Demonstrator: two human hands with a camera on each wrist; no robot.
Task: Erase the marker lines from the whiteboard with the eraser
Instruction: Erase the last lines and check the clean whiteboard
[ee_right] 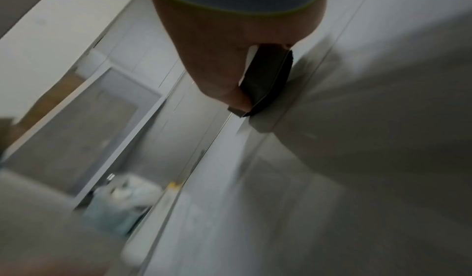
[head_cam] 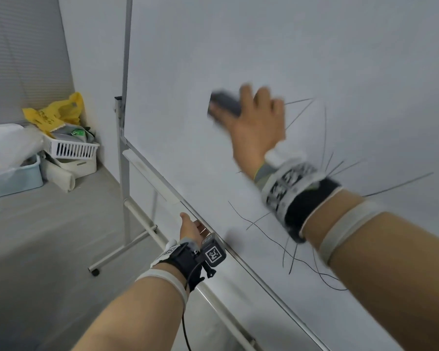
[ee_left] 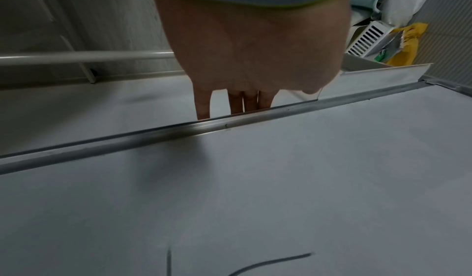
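Right hand (head_cam: 254,122) grips a black eraser (head_cam: 223,105), thumb on one long edge and fingers over the other, and holds its felt face flat against the whiteboard (head_cam: 264,46). The eraser sits on the bare white area to the left of the marker lines (head_cam: 299,112). The hand and eraser appear motion-blurred in the head view. In the right wrist view the eraser (ee_right: 268,78) shows as a dark block between the thumb and the board surface.

Black marker lines lie on the lower right part of the board: thin straight strokes beside the right hand's fingers, further strokes fanning out around the right wrist, and crossing curves lower down, near the bottom frame (head_cam: 238,257).

Left hand (head_cam: 190,228) rests at the board's bottom edge. In the left wrist view its fingers (ee_left: 203,106) extend straight down behind the metal frame rail (ee_left: 153,137), with the thumb alongside; the hand holds nothing. Two marker strokes (ee_left: 275,262) show on the board in that view.

Left of the whiteboard stand (head_cam: 123,173), a white slatted basket (head_cam: 71,149), a yellow bag (head_cam: 58,110) and a pale blue bin (head_cam: 13,178) sit on the floor in the corner.
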